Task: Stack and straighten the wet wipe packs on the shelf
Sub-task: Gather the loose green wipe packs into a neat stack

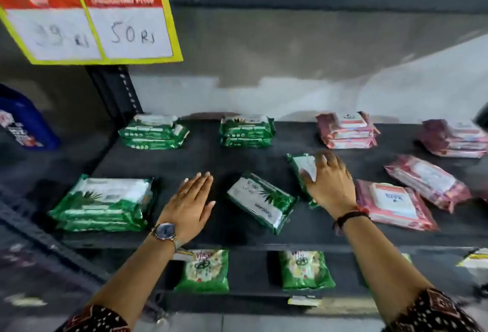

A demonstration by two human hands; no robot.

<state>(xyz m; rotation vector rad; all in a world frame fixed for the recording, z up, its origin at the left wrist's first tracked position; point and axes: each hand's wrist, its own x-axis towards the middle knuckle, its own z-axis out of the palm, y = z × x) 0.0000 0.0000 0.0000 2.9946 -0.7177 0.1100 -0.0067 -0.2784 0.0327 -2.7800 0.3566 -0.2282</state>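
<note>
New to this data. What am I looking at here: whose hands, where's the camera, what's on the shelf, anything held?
There is no robot: one picture, from a wide-angle camera on a person's head, looking down at their bare hands. The dark metal shelf carries green plastic wet wipe packs, some stacked, and pink plastic wet wipe packs to the right. The left hand, flat and open with a wristwatch above it, holds nothing. The right hand rests on a loose tilted green pack; whether it grips it is unclear. Another loose green pack lies skewed between the hands. A yellow price sign hangs top left.
</note>
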